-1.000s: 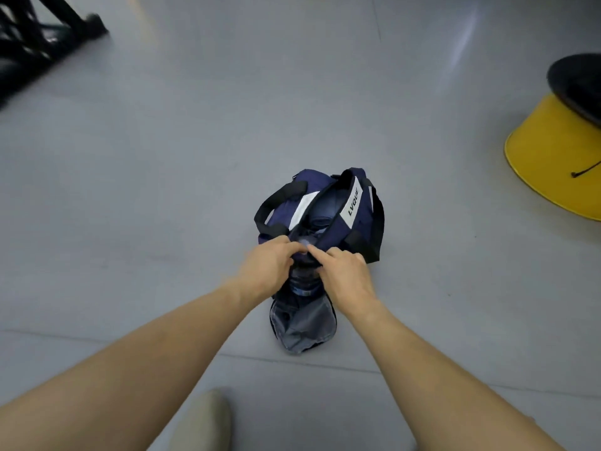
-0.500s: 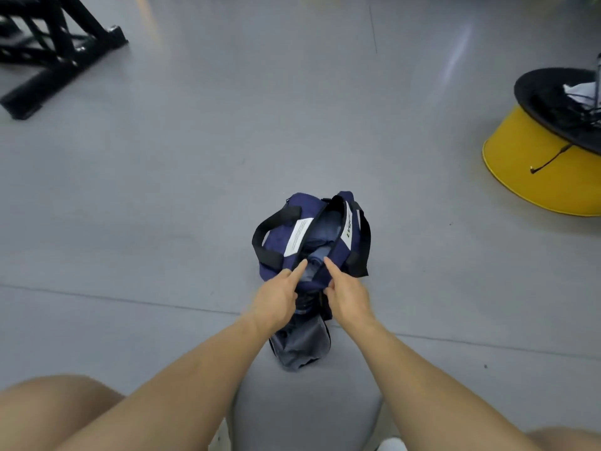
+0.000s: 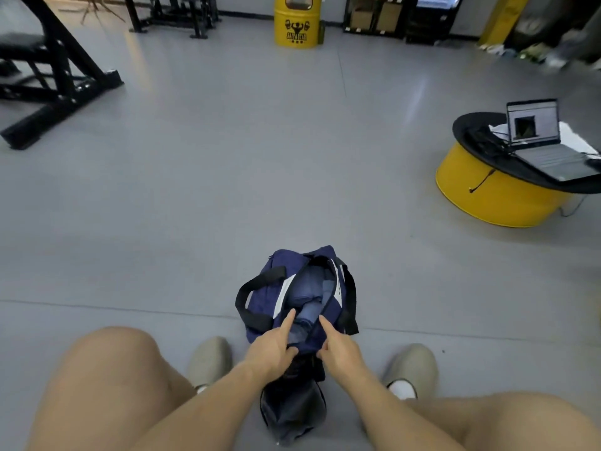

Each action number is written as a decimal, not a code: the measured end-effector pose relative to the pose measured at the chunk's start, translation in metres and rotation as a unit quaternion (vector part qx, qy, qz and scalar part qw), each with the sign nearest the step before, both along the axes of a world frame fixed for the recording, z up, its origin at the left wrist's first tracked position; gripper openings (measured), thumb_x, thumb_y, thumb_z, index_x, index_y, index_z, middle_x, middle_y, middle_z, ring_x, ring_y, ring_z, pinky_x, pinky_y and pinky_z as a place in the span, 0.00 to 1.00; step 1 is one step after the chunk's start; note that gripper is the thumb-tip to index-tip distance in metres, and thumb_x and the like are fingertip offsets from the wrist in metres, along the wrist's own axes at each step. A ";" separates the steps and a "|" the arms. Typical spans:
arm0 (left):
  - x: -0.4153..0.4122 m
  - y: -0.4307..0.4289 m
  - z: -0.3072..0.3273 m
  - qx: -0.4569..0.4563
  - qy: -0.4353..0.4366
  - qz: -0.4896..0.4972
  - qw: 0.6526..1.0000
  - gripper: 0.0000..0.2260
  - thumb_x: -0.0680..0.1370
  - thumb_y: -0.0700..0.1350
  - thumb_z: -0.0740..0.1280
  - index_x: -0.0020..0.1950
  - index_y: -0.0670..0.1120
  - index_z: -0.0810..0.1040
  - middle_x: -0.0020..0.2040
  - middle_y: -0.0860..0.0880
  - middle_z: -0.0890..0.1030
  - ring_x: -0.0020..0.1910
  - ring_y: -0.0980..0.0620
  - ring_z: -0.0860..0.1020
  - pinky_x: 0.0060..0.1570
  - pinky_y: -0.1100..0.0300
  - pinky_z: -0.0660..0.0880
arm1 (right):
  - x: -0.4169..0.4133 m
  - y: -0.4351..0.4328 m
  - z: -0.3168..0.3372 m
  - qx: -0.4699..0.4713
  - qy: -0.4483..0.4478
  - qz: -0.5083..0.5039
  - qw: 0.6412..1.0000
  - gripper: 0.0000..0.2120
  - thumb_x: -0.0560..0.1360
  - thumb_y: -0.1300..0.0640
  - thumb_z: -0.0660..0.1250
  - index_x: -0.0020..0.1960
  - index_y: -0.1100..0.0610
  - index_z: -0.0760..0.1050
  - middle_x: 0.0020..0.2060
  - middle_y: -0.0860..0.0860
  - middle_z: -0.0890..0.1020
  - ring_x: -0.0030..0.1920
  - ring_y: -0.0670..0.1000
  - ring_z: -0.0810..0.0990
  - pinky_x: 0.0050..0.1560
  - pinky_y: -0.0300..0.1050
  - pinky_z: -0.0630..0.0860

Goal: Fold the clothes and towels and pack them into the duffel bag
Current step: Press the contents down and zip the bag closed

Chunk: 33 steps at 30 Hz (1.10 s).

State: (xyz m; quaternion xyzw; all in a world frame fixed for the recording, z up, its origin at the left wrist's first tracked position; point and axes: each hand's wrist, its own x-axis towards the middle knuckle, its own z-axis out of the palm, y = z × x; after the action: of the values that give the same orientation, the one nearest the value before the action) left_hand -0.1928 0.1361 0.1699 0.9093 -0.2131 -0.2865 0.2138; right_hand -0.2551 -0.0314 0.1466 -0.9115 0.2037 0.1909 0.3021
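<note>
A navy duffel bag (image 3: pixel 260 297) with black handles and white panels lies on the grey floor between my feet, its top zip open. Folded blue clothes (image 3: pixel 312 288) fill the opening. At the bag's near end, my left hand (image 3: pixel 271 348) grips the left edge of the opening, index finger stretched forward along the rim. My right hand (image 3: pixel 340 348) grips the right edge in the same way. Below my hands, the bag's dark end pocket (image 3: pixel 292 411) hangs open toward me.
My beige shoes (image 3: pixel 209 359) (image 3: pixel 411 366) flank the bag, with my bare knees low in view. A yellow drum table (image 3: pixel 494 196) with an open laptop (image 3: pixel 540 138) stands at the right. A black gym frame (image 3: pixel 55 76) stands far left, a yellow barrel (image 3: pixel 296 24) at the back.
My view has lifted, showing more of the room. My hands, pinched together at the bag's near end before, have parted to each side of the opening with index fingers stretched out.
</note>
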 end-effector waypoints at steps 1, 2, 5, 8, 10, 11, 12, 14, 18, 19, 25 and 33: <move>0.004 -0.002 0.001 -0.001 0.001 -0.003 1.000 0.37 0.81 0.49 0.63 0.82 0.57 0.42 0.59 0.46 0.81 0.55 0.45 0.79 0.57 0.51 0.75 | 0.000 -0.003 -0.001 0.008 0.001 0.010 1.000 0.38 0.78 0.58 0.66 0.81 0.46 0.51 0.56 0.54 0.81 0.55 0.55 0.79 0.57 0.46 0.75; 0.008 -0.005 0.002 -0.002 0.000 -0.001 1.000 0.37 0.81 0.49 0.63 0.82 0.57 0.42 0.57 0.47 0.82 0.54 0.46 0.79 0.56 0.51 0.75 | 0.001 -0.005 0.001 0.014 0.004 0.019 1.000 0.39 0.77 0.57 0.68 0.81 0.45 0.51 0.57 0.54 0.81 0.55 0.55 0.78 0.56 0.46 0.75; 0.029 -0.015 0.007 0.003 -0.012 -0.013 1.000 0.37 0.80 0.49 0.63 0.82 0.57 0.43 0.51 0.50 0.82 0.50 0.47 0.79 0.53 0.50 0.76 | 0.011 -0.019 0.012 0.007 0.015 0.062 0.998 0.42 0.74 0.51 0.71 0.81 0.43 0.52 0.55 0.52 0.82 0.55 0.55 0.79 0.56 0.46 0.75; 0.066 -0.028 0.011 -0.006 -0.043 -0.015 0.999 0.37 0.80 0.50 0.63 0.82 0.57 0.45 0.49 0.49 0.81 0.49 0.46 0.79 0.52 0.49 0.75 | 0.039 -0.044 0.028 -0.012 -0.033 0.067 0.997 0.37 0.75 0.45 0.69 0.79 0.40 0.57 0.53 0.47 0.82 0.57 0.54 0.79 0.59 0.48 0.74; 0.099 -0.039 0.010 -0.023 -0.064 -0.011 0.998 0.35 0.80 0.51 0.63 0.82 0.58 0.47 0.51 0.51 0.81 0.51 0.46 0.79 0.53 0.50 0.75 | 0.069 -0.065 0.036 -0.027 -0.078 0.061 0.995 0.31 0.78 0.43 0.65 0.78 0.39 0.60 0.55 0.44 0.82 0.58 0.52 0.79 0.60 0.48 0.74; 0.116 -0.044 0.009 -0.031 -0.076 -0.006 0.997 0.35 0.80 0.51 0.63 0.82 0.58 0.47 0.52 0.52 0.80 0.52 0.46 0.78 0.54 0.50 0.75 | 0.087 -0.075 0.039 -0.042 -0.095 0.063 0.993 0.28 0.79 0.43 0.64 0.78 0.39 0.61 0.56 0.43 0.82 0.58 0.52 0.79 0.60 0.48 0.73; 0.134 -0.048 0.008 -0.037 -0.085 -0.005 0.996 0.34 0.81 0.50 0.62 0.82 0.57 0.48 0.52 0.52 0.79 0.53 0.46 0.78 0.54 0.50 0.75 | 0.106 -0.083 0.042 -0.057 -0.109 0.068 0.990 0.27 0.80 0.43 0.63 0.77 0.39 0.62 0.57 0.42 0.81 0.58 0.52 0.78 0.60 0.48 0.73; 0.168 -0.055 0.005 -0.034 -0.097 -0.011 0.995 0.33 0.81 0.48 0.62 0.82 0.56 0.49 0.54 0.52 0.78 0.56 0.45 0.78 0.57 0.50 0.74 | 0.145 -0.099 0.041 -0.081 -0.125 0.084 0.985 0.25 0.81 0.44 0.61 0.77 0.39 0.63 0.59 0.45 0.81 0.60 0.54 0.78 0.59 0.48 0.74; 0.230 -0.076 -0.010 0.008 -0.120 -0.057 0.991 0.30 0.82 0.48 0.61 0.82 0.56 0.52 0.66 0.49 0.76 0.64 0.45 0.75 0.63 0.52 0.71 | 0.215 -0.122 0.021 -0.120 -0.109 0.146 0.976 0.24 0.82 0.44 0.59 0.77 0.41 0.63 0.67 0.52 0.78 0.68 0.57 0.74 0.64 0.50 0.73; 0.242 -0.085 -0.017 0.012 -0.120 -0.072 0.990 0.30 0.82 0.47 0.62 0.82 0.55 0.53 0.67 0.49 0.76 0.65 0.45 0.74 0.64 0.53 0.71 | 0.228 -0.128 0.012 -0.123 -0.100 0.157 0.975 0.24 0.82 0.44 0.59 0.77 0.40 0.63 0.67 0.53 0.78 0.69 0.57 0.73 0.65 0.51 0.72; 0.296 -0.126 -0.064 0.034 -0.113 -0.127 0.985 0.28 0.82 0.45 0.63 0.81 0.54 0.59 0.70 0.48 0.74 0.69 0.48 0.72 0.64 0.56 0.67 | 0.276 -0.158 -0.054 -0.121 -0.041 0.232 0.964 0.22 0.84 0.47 0.54 0.77 0.40 0.62 0.74 0.45 0.71 0.78 0.58 0.61 0.75 0.55 0.62; 0.297 -0.142 -0.147 0.001 -0.140 -0.172 0.975 0.24 0.81 0.52 0.65 0.77 0.57 0.67 0.63 0.48 0.79 0.63 0.43 0.75 0.61 0.51 0.71 | 0.272 -0.171 -0.131 -0.056 -0.051 0.221 0.972 0.21 0.85 0.50 0.52 0.77 0.40 0.63 0.77 0.44 0.64 0.76 0.60 0.60 0.76 0.53 0.60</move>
State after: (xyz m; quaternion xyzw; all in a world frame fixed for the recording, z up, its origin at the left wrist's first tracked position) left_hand 0.1044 -0.0055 0.0224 0.8903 -0.3939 -0.1886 0.1287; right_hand 0.0172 -0.2026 0.0160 -0.9580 -0.0082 0.1944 0.2108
